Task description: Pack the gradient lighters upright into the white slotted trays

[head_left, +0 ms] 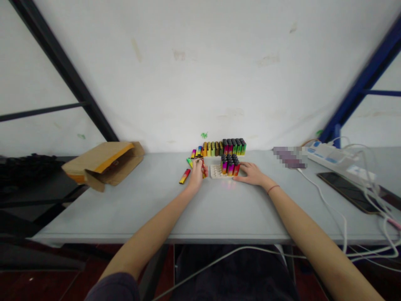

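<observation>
My left hand (198,169) is closed around a few slim, colourful tubes with dark ends that look like lighters, left of a white tray (215,172). The tray has rows of round holes, bare at its left. Upright purple, orange and red lighters (230,165) with black tops fill its right part. My right hand (252,174) holds the tray's right end, thumb at the front and fingers behind. Near my left hand lies a red-yellow lighter (184,176), with a green one (189,162) just beyond it. The exact number in my left hand is hidden.
Behind the tray stand a block of yellow lighters (213,149) and a block of pink and green ones (234,146). An opened cardboard box (102,163) lies at the left. At the right are a dark phone (347,191), a power strip (340,161) and white cables.
</observation>
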### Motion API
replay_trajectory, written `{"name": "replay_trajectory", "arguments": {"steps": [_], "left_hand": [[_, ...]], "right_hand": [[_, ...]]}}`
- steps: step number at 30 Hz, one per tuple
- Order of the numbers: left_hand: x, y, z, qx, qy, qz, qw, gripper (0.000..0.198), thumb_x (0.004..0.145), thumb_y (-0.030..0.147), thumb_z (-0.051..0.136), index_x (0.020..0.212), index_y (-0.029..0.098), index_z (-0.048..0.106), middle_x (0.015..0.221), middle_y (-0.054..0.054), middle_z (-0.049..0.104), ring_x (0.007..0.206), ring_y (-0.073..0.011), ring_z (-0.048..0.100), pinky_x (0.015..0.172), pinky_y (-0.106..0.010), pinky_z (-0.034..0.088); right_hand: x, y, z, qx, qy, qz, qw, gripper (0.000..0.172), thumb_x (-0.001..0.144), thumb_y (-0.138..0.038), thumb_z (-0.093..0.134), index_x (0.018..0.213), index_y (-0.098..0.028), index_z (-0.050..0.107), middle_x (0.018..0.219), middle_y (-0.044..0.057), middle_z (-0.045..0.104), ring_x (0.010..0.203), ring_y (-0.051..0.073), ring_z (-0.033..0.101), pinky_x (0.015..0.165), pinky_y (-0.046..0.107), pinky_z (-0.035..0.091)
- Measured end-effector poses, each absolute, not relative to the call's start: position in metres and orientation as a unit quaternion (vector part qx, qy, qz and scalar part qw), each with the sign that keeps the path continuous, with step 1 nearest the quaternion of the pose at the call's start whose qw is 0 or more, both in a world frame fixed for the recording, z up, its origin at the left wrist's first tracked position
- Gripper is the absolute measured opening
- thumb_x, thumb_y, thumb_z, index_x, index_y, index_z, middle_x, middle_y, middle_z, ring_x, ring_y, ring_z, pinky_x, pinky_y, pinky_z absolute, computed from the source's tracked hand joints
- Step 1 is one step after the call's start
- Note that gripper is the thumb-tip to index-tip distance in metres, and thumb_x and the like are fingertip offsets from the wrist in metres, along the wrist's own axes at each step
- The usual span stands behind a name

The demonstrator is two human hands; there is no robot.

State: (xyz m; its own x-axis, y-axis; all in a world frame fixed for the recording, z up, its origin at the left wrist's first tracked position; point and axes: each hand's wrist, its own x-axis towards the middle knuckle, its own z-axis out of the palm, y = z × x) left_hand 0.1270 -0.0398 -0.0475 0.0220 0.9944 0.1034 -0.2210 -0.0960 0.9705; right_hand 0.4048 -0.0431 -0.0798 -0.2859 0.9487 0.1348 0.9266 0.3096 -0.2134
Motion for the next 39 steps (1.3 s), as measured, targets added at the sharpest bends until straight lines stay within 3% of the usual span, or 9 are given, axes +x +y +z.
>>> {"name": "replay_trajectory", "arguments": {"steps": [3, 6, 16, 22, 25, 28, 35, 39], "left_hand": [[0.126, -0.040, -0.056, 0.621, 0.388, 0.559, 0.389, 0.037, 0.098, 0.058, 0.059, 0.106, 0.023, 0.063, 0.095, -0.006, 0.067, 0.088, -0.0193, 0.068, 0.079, -0.032, 0.057], [0.124, -0.040, -0.062, 0.726, 0.340, 0.528, 0.282, 0.038, 0.098, 0.054, 0.059, 0.111, 0.021, 0.069, 0.117, -0.012, 0.068, 0.115, -0.0258, 0.065, 0.100, -0.040, 0.056], [0.129, -0.041, -0.068, 0.796, 0.310, 0.446, 0.268, 0.037, 0.102, 0.045, 0.054, 0.119, 0.019, 0.072, 0.118, -0.012, 0.074, 0.104, -0.0235, 0.072, 0.094, -0.037, 0.059], [0.135, -0.047, -0.062, 0.769, 0.340, 0.462, 0.280, 0.026, 0.097, 0.033, 0.066, 0.120, 0.021, 0.071, 0.108, -0.007, 0.076, 0.095, -0.0211, 0.073, 0.097, -0.036, 0.058], [0.138, -0.049, -0.059, 0.773, 0.346, 0.460, 0.266, 0.020, 0.097, 0.031, 0.065, 0.113, 0.023, 0.075, 0.112, -0.008, 0.074, 0.107, -0.0233, 0.071, 0.107, -0.039, 0.053], [0.138, -0.050, -0.056, 0.806, 0.331, 0.436, 0.226, 0.026, 0.099, 0.029, 0.060, 0.120, 0.025, 0.075, 0.121, -0.009, 0.070, 0.120, -0.0246, 0.066, 0.114, -0.040, 0.048], [0.127, -0.046, -0.054, 0.832, 0.319, 0.410, 0.195, 0.037, 0.100, 0.030, 0.058, 0.135, 0.023, 0.068, 0.126, -0.012, 0.066, 0.123, -0.0269, 0.063, 0.116, -0.043, 0.045], [0.110, -0.041, -0.043, 0.857, 0.346, 0.343, 0.168, 0.025, 0.096, 0.029, 0.062, 0.116, 0.022, 0.075, 0.116, -0.012, 0.070, 0.115, -0.0273, 0.066, 0.110, -0.041, 0.048]], "right_hand": [[0.404, -0.043, -0.079, -0.584, -0.802, 0.048, 0.117, 0.084, 0.091, -0.079, 0.058, 0.149, -0.018, 0.062, 0.159, 0.019, 0.054, 0.147, 0.041, 0.048, 0.122, 0.054, 0.035], [0.403, -0.044, -0.078, -0.588, -0.799, 0.048, 0.116, 0.085, 0.090, -0.079, 0.058, 0.150, -0.019, 0.061, 0.159, 0.018, 0.054, 0.147, 0.042, 0.047, 0.122, 0.055, 0.036], [0.402, -0.044, -0.078, -0.593, -0.795, 0.051, 0.114, 0.086, 0.090, -0.081, 0.058, 0.151, -0.020, 0.060, 0.159, 0.018, 0.053, 0.147, 0.041, 0.047, 0.123, 0.053, 0.035], [0.403, -0.044, -0.079, -0.591, -0.797, 0.051, 0.116, 0.086, 0.091, -0.080, 0.057, 0.151, -0.020, 0.060, 0.159, 0.018, 0.053, 0.147, 0.041, 0.047, 0.123, 0.054, 0.035], [0.402, -0.045, -0.079, -0.589, -0.798, 0.049, 0.116, 0.086, 0.091, -0.080, 0.057, 0.152, -0.019, 0.059, 0.159, 0.018, 0.053, 0.147, 0.042, 0.047, 0.123, 0.055, 0.035], [0.403, -0.045, -0.079, -0.589, -0.798, 0.045, 0.118, 0.086, 0.090, -0.081, 0.058, 0.151, -0.020, 0.060, 0.159, 0.018, 0.053, 0.147, 0.042, 0.048, 0.122, 0.055, 0.036], [0.402, -0.045, -0.077, -0.589, -0.799, 0.044, 0.114, 0.086, 0.091, -0.079, 0.059, 0.152, -0.018, 0.059, 0.159, 0.019, 0.054, 0.146, 0.041, 0.048, 0.122, 0.053, 0.036], [0.401, -0.047, -0.075, -0.590, -0.798, 0.049, 0.114, 0.085, 0.091, -0.078, 0.059, 0.152, -0.018, 0.059, 0.159, 0.019, 0.053, 0.147, 0.041, 0.047, 0.123, 0.054, 0.035]]}}
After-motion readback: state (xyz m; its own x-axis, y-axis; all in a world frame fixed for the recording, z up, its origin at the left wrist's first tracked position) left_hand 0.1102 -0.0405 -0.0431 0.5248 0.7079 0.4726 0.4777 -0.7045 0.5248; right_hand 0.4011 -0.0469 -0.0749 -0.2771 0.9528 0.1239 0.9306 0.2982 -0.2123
